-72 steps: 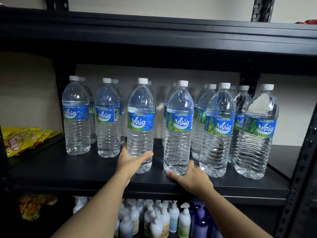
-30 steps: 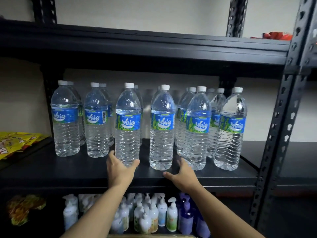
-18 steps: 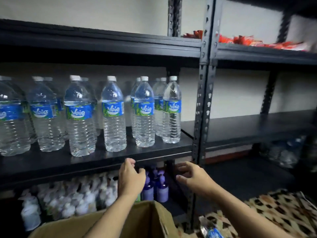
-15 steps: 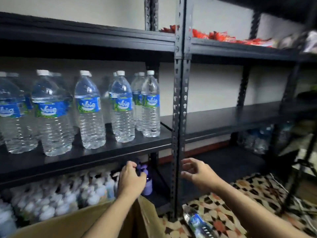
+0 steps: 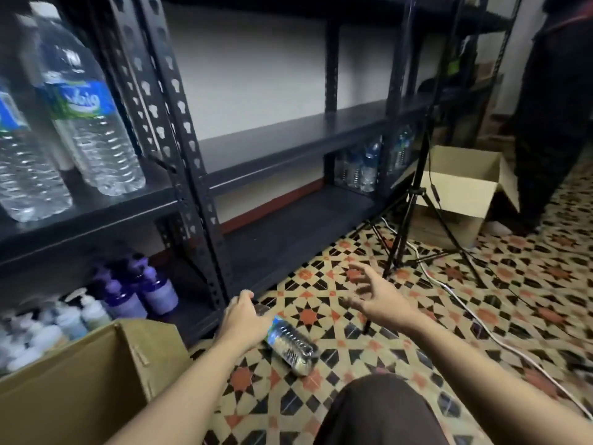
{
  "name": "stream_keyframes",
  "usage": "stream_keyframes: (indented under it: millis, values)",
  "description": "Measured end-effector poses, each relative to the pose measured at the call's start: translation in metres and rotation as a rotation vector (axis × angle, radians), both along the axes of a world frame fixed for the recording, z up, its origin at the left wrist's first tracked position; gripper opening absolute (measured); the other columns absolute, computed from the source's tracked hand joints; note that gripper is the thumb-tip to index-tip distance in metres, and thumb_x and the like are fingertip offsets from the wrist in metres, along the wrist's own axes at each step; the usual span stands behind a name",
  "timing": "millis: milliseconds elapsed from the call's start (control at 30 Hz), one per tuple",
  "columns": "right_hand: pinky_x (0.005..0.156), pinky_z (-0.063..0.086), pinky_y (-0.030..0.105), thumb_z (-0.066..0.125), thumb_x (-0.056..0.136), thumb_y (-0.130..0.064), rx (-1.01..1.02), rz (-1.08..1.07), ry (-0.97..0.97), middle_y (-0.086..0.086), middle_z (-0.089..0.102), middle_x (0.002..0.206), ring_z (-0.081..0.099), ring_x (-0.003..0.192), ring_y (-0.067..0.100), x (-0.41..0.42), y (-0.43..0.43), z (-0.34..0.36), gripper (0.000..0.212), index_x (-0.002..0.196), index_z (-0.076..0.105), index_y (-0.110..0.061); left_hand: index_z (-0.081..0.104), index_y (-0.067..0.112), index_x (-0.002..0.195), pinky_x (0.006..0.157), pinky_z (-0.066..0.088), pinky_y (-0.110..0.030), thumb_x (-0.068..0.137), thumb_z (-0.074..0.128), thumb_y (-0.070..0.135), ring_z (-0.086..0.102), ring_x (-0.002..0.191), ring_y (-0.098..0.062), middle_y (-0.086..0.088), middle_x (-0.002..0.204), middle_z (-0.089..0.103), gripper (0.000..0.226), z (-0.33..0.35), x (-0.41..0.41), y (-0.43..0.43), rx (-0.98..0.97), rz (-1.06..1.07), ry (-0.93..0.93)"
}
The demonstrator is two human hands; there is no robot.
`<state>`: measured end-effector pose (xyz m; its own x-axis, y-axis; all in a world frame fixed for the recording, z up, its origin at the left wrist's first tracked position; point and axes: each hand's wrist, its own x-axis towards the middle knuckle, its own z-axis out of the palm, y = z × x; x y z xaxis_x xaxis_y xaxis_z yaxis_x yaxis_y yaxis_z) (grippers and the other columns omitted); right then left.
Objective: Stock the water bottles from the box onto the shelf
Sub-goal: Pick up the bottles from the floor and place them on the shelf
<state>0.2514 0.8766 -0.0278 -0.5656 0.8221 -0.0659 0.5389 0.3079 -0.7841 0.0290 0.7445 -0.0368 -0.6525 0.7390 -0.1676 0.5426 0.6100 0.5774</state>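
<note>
mostly done, i judge: clear plastic blue-labelled water bottles (image 5: 96,139) stand on the black metal shelf (image 5: 96,211), but one more clear bottle (image 5: 290,345) lies on the patterned tile floor (image 5: 481,303) beside the brown cardboard box (image 5: 80,393). my left hand (image 5: 242,319) covers its neck, though whether it grips i cannot tell; my right hand (image 5: 378,300) hovers with fingers spread.

Tiled floor (image 5: 513,284): water bottle (image 5: 290,343) on side, cardboard box (image 5: 64,396); shelf (image 5: 96,213): bottles (image 5: 93,123) upright.

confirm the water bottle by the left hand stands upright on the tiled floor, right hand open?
Not upright: in the head view the water bottle lies on its side on the tiled floor by the left hand; the right hand is open.
</note>
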Motion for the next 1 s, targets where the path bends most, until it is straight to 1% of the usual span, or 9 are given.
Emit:
stream_keyframes:
  millis: [100,233,300,433,600,767,833,933,1000]
  values:
    - [0.091,0.051,0.026,0.071,0.088,-0.029,-0.059,0.034,-0.032,-0.005,0.048,0.143,0.057,0.115,0.011,0.001,-0.004,-0.028,0.075,0.149,0.028,-0.037,0.038,0.019,0.141,0.105,0.038,-0.037,0.089,0.061,0.040,0.040,0.131,-0.024,-0.005,0.145,0.041,0.061,-0.025,0.008,0.021,-0.035,-0.032,-0.028]
    - [0.105,0.045,0.036,0.071,0.088,-0.031,-0.099,0.030,-0.125,-0.002,0.047,0.145,0.050,0.124,0.012,0.011,-0.006,-0.079,0.082,0.151,0.019,-0.041,0.034,0.018,0.146,0.095,0.043,-0.036,0.088,0.062,0.045,0.046,0.128,-0.028,-0.010,0.147,0.039,0.070,-0.072,0.010,0.052,-0.116,-0.032,-0.098]
    - [0.107,0.044,0.037,0.071,0.087,-0.033,-0.119,0.009,-0.150,-0.005,0.046,0.145,0.047,0.124,0.010,0.020,-0.006,-0.105,0.085,0.150,0.015,-0.044,0.027,0.018,0.150,0.103,0.040,-0.040,0.086,0.064,0.048,0.041,0.133,-0.032,-0.013,0.153,0.033,0.079,-0.100,0.012,0.067,-0.161,-0.014,-0.153]
    - [0.090,0.044,0.018,0.072,0.087,-0.038,-0.179,-0.038,-0.151,-0.014,0.045,0.131,0.049,0.115,0.004,0.037,-0.007,-0.147,0.085,0.145,0.011,-0.053,0.009,0.022,0.156,0.109,0.034,-0.044,0.085,0.066,0.054,0.030,0.141,-0.037,-0.015,0.160,0.015,0.096,-0.144,0.016,0.090,-0.237,0.039,-0.274]
    - [0.101,0.047,0.034,0.071,0.087,-0.042,-0.243,-0.061,-0.161,-0.008,0.047,0.139,0.053,0.119,0.007,0.046,-0.012,-0.203,0.089,0.147,0.007,-0.056,0.000,0.027,0.155,0.106,0.036,-0.046,0.086,0.066,0.050,0.035,0.136,-0.040,-0.020,0.156,0.019,0.099,-0.195,0.008,0.122,-0.253,0.165,-0.447]
    - [0.099,0.046,0.033,0.071,0.089,-0.032,-0.265,-0.104,-0.124,-0.005,0.050,0.137,0.053,0.118,0.009,0.020,-0.003,-0.223,0.085,0.143,0.010,-0.056,-0.013,0.020,0.152,0.101,0.042,-0.044,0.085,0.069,0.047,0.050,0.121,-0.040,-0.022,0.144,0.038,0.109,-0.238,-0.016,0.141,-0.239,0.265,-0.528]
    - [0.099,0.046,0.034,0.071,0.089,-0.029,-0.277,-0.110,-0.099,-0.006,0.050,0.135,0.053,0.118,0.007,0.008,0.001,-0.226,0.082,0.141,0.013,-0.057,-0.005,0.015,0.152,0.095,0.049,-0.041,0.084,0.069,0.048,0.056,0.111,-0.036,-0.017,0.136,0.049,0.106,-0.254,-0.023,0.142,-0.251,0.287,-0.590]
    - [0.097,0.047,0.032,0.070,0.090,-0.030,-0.303,-0.093,-0.098,-0.008,0.049,0.133,0.053,0.116,0.005,-0.003,0.002,-0.231,0.083,0.148,0.014,-0.048,0.018,0.011,0.152,0.071,0.055,-0.037,0.086,0.070,0.042,0.060,0.105,-0.032,-0.014,0.138,0.050,0.089,-0.272,-0.023,0.140,-0.178,0.347,-0.780]
    - [0.098,0.048,0.035,0.070,0.089,-0.032,-0.311,-0.077,-0.114,-0.008,0.049,0.132,0.053,0.116,0.007,-0.006,-0.002,-0.234,0.084,0.150,0.013,-0.045,0.021,0.012,0.151,0.075,0.055,-0.036,0.087,0.070,0.034,0.059,0.112,-0.033,-0.013,0.141,0.047,0.083,-0.274,-0.021,0.137,-0.137,0.385,-0.817]
